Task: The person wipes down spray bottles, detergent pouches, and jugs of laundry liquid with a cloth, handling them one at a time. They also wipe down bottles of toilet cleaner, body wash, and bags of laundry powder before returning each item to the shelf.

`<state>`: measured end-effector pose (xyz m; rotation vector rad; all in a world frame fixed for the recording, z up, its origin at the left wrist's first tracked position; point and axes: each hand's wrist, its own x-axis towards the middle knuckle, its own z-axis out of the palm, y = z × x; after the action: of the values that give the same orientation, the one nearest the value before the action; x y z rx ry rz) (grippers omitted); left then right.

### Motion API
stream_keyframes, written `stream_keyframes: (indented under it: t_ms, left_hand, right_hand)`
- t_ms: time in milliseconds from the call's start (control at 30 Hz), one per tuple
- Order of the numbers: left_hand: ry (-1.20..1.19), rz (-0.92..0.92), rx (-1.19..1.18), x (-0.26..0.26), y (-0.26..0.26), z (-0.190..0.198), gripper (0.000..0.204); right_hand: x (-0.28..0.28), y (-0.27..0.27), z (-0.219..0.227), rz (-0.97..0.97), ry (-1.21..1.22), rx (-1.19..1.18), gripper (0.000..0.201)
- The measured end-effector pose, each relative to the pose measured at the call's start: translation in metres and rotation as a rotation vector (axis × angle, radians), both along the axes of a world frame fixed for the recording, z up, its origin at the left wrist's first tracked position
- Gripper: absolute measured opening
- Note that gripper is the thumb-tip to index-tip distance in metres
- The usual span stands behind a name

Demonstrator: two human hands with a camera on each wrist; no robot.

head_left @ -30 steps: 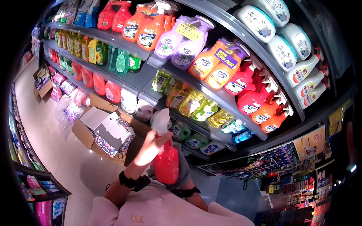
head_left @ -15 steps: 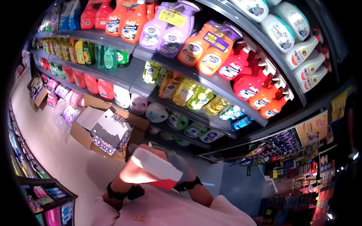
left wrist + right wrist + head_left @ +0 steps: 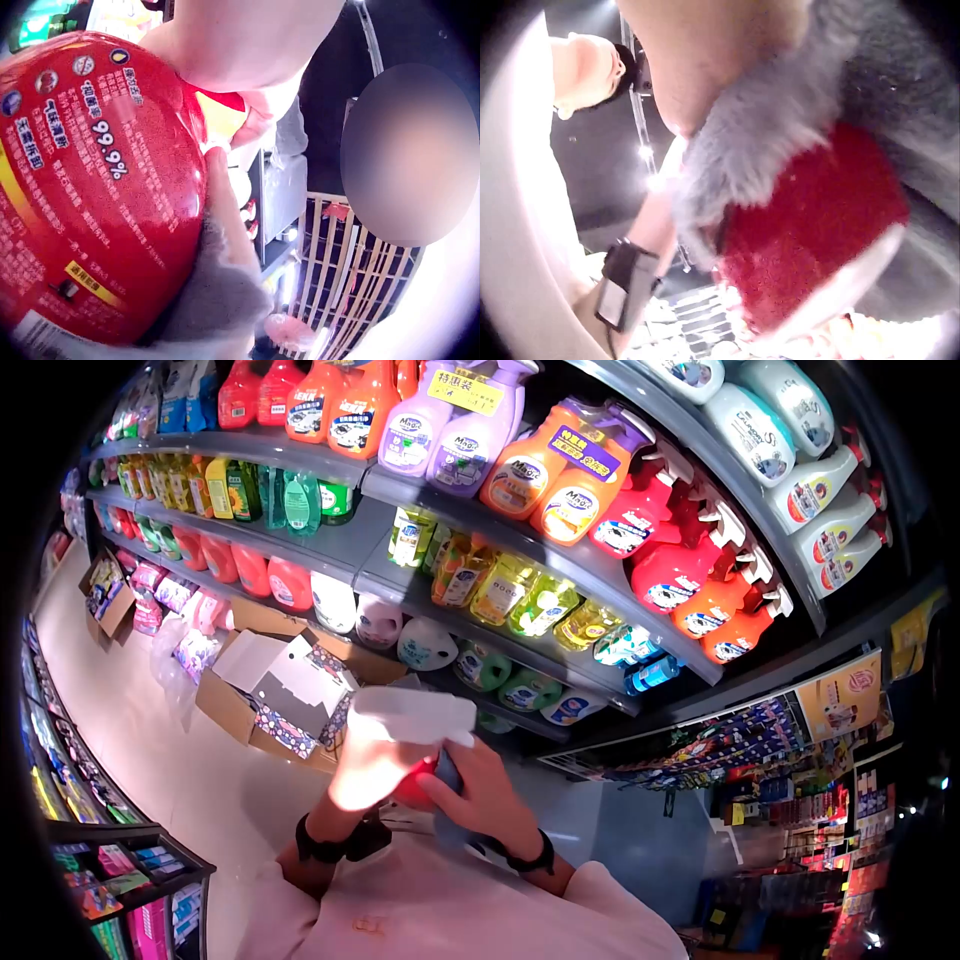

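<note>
"Where's the red bottle [image 3: 412,790]?"

"Held at the shopper's front, beside the stocked shelves [image 3: 335,557], its white top [image 3: 415,717] toward the aisle camera above."

"And the hands?"

"Left hand [image 3: 365,772] curled round the bottle near that top; right hand [image 3: 487,792] clasping a grey cloth [image 3: 754,139] against its red side, thumb across the front. An open carton [image 3: 222,705] sits on the floor."

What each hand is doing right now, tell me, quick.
Left hand: closed, gripping the red bottle.
Right hand: closed on the grey cloth, against the bottle.
</note>
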<state>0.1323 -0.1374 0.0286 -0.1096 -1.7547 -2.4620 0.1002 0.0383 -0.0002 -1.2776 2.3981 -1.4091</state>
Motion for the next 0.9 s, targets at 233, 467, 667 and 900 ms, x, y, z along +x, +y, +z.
stream_keyframes:
  t_ms: [233,467,667,900]
  left_hand:
    - [0.068,0.216,0.136,-0.002,-0.006,0.003,0.018]
    - [0.024,0.335,0.109,-0.012,0.006,0.003,0.015]
    - [0.055,0.404,0.006,-0.011,-0.002,-0.007,0.006]
    - [0.213,0.463,0.165,0.001,-0.008,0.000,0.011]
  right_hand:
    - [0.001,-0.007,-0.037,-0.514,-0.440,-0.438,0.031]
    - [0.009,0.000,0.024,-0.532,-0.763,-0.856,0.039]
    - [0.016,-0.014,-0.004,-0.054,0.302,-0.223,0.032]
    - [-0.008,0.007,-0.013,0.097,0.432,-0.155,0.034]
